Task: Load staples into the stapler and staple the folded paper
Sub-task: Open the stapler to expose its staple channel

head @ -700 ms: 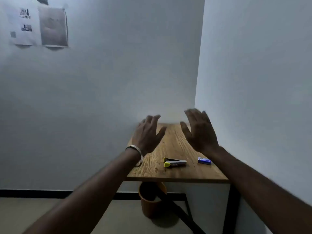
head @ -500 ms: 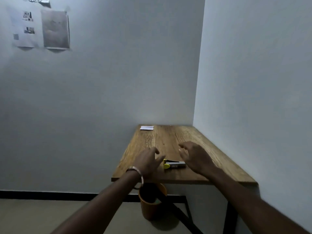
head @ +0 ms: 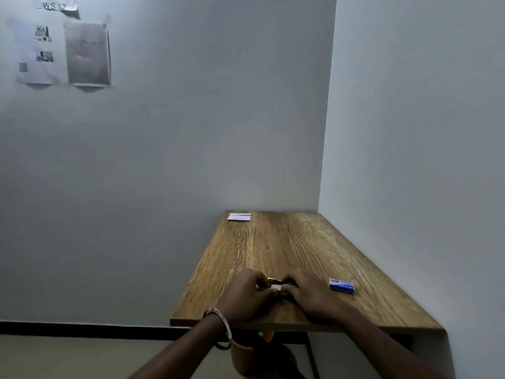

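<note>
since the small blue staple box [head: 341,286] lies closed near the desk's [head: 287,242] right edge and the folded white paper [head: 239,216] rests at its far left corner, nearly everything seems left. both the left hand [head: 246,295] and right hand [head: 310,292] curl around the yellow-tipped grey stapler [head: 274,284] near the front edge, touching it from either side.

Matt, grainy wood table [head: 300,242]; shiny metal bangle [head: 221,321]
</note>
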{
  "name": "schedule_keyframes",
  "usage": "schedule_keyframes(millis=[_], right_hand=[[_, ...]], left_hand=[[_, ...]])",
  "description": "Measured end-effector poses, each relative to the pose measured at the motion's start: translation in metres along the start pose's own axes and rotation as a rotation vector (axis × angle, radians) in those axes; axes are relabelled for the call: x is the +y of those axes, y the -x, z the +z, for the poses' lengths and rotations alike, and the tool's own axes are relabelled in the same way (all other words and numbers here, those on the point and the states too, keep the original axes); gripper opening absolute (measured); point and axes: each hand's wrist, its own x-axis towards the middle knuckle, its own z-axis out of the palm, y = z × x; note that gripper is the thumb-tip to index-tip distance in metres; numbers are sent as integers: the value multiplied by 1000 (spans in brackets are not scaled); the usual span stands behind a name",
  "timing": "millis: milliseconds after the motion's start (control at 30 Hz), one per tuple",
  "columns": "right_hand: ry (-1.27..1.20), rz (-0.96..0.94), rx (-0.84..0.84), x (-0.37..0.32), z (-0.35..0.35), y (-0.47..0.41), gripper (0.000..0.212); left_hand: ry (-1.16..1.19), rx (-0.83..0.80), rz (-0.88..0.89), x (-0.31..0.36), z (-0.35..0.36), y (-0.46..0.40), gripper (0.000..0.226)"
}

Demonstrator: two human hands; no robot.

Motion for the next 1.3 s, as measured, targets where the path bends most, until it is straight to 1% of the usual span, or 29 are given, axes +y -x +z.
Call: schedule_keyframes(millis=[67, 167, 200, 267, 333, 367, 433, 500, 633, 733, 833, 1100, 1167, 1233, 1300], right_hand=[[-70, 8, 11, 1, -1, -2, 19], [-263, 26, 70, 2, -1, -5, 20], [-319, 24, 86, 2, 0, -5, 24], [-383, 1, 113, 1, 4, -9, 30], [-432, -17, 134, -1, 8, -12, 23], [-456, -18, 143, -2, 10, -13, 19], [-504, -18, 160, -3, 15, -16, 16], [-554, -13, 195, -4, 20, -19, 15], [-579, 30, 279, -6, 24, -25, 16], [-569, 57, 308, -10, 26, -28, 25], [-525, 75, 337, -13, 28, -31, 20], [-462, 117, 363, -16, 28, -30, 22], [-524, 115, 353, -15, 29, -31, 20], [-592, 103, 340, -14, 31, -31, 17], [-559, 93, 358, -13, 33, -33, 11]], left_hand=[[69, -24, 7, -1, -2, -1, 21], [193, -34, 19, -2, -5, -3, 8], [259, -41, 11, -2, -7, -4, 9], [416, -62, -36, -4, -9, -6, 22], [532, -82, -81, -5, -10, -9, 35], [527, -72, -77, -6, -10, -11, 35], [495, -41, -47, -8, -8, -14, 26], [538, -25, -37, -9, -6, -18, 20], [566, 2, -51, -7, -1, -23, 17], [678, -1, -102, -6, 2, -24, 20], [719, 15, -124, -7, 4, -25, 18], [749, 7, -162, -7, 5, -25, 20], [772, 1, -174, -5, 4, -24, 24], [838, 12, -206, -5, 2, -23, 33], [949, 25, -268, -5, -1, -24, 40]])
